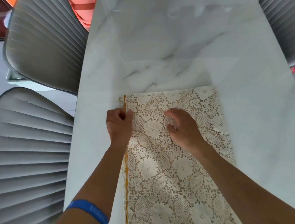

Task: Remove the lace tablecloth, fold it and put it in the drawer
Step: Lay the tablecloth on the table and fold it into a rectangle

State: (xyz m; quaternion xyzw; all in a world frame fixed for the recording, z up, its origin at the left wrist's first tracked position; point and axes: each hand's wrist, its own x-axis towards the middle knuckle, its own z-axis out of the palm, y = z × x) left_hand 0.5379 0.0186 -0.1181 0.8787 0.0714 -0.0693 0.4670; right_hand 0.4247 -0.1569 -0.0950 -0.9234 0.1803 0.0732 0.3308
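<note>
We see the lace tablecloth (pixel 179 162) lying folded on the near part of the surface (pixel 173 48), reaching from its near edge towards the middle. Our left hand (pixel 119 126) sits at the cloth's left edge, our right hand (pixel 181 128) on the cloth just beside it. Two chairs (pixel 46 45) (pixel 26 156) stand left of the surface, another chair (pixel 286 21) right of it

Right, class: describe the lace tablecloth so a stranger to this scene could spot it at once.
Start at the long white marble table flanked by grey ribbed chairs. At its near end, under both hands, lies the lace tablecloth, folded into a long strip. It is the only cloth on the table: cream openwork flowers and leaves, with a mustard-yellow band along its left edge.
</note>
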